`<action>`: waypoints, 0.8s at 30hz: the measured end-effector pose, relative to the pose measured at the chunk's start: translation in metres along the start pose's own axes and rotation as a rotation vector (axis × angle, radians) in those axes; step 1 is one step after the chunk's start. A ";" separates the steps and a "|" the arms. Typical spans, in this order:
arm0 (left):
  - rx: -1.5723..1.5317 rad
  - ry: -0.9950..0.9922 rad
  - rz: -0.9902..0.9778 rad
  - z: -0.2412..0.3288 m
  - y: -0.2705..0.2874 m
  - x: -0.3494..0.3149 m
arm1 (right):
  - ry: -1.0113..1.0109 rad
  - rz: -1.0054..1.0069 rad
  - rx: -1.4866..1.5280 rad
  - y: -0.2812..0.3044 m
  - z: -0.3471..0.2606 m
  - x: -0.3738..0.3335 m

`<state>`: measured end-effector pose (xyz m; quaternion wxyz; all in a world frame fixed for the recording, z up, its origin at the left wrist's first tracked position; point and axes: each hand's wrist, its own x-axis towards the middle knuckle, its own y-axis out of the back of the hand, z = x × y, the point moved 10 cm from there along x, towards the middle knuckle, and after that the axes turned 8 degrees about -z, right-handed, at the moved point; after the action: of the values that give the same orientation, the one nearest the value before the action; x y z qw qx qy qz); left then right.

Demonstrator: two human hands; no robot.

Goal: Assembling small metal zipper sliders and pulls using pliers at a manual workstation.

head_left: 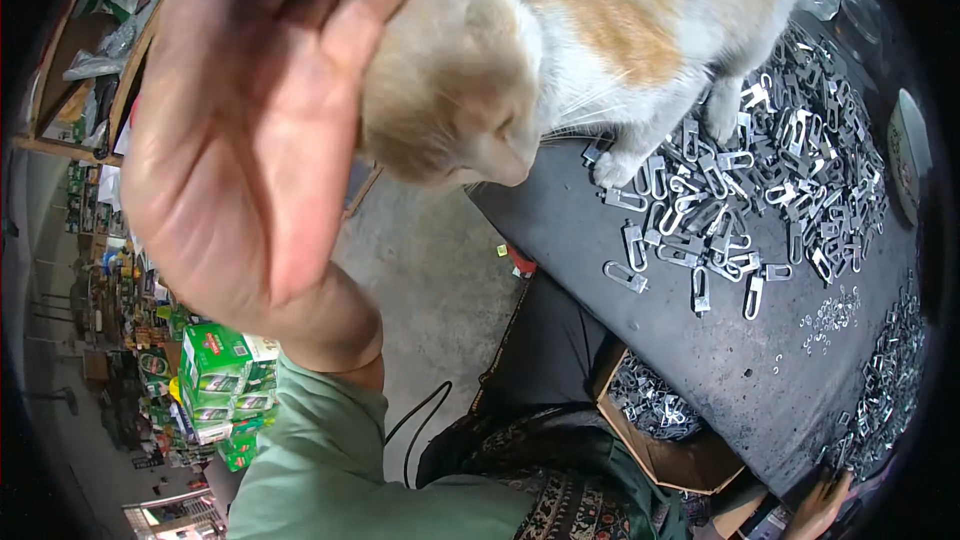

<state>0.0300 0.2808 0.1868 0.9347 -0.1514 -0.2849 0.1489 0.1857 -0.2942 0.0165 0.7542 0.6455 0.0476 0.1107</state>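
Note:
My left hand [250, 140] is raised large at upper left, its palm in view beside the head of an orange and white cat [610, 10]. Its fingers curl around a dark, blurred piece at the upper edge that I cannot make out. Whether the hand touches the cat is unclear. The cat's front paws stand among grey metal pieces with long oval slots [700, 200], heaped on a dark table [660, 340]. Far off at lower right, my right hand [820, 508] is at the end of a pile of small dark metal parts [890, 390]; its fingers are too small to read.
Tiny metal rings [833, 315] lie between the two piles. A pale bowl [905, 155] stands at the right. Below the table edge, a cardboard box [690, 460] holds more metal pieces. Green packages [215, 370] are stacked at left, near wooden shelving [50, 70]. A black cable [420, 420] hangs by my sleeve.

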 end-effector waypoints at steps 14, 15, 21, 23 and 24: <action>0.407 -0.010 -0.095 0.005 0.001 0.005 | -0.028 -0.194 0.401 -0.006 -0.050 -0.014; 0.449 -0.008 -0.090 0.007 0.001 0.007 | 0.063 -0.131 0.317 0.003 -0.056 -0.015; 0.624 0.030 -0.115 0.000 -0.005 0.004 | 0.132 -0.126 0.467 -0.005 -0.057 -0.016; 0.666 0.047 -0.128 -0.004 -0.011 -0.001 | 0.156 -0.188 0.225 -0.008 -0.062 -0.013; 0.686 0.049 -0.130 -0.004 -0.013 -0.004 | 0.157 -0.188 0.225 -0.006 -0.064 -0.012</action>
<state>0.0314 0.2665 0.1867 0.9453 0.1866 -0.2047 0.1724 0.1612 -0.2361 -0.0008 0.6781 0.7080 0.1787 0.0839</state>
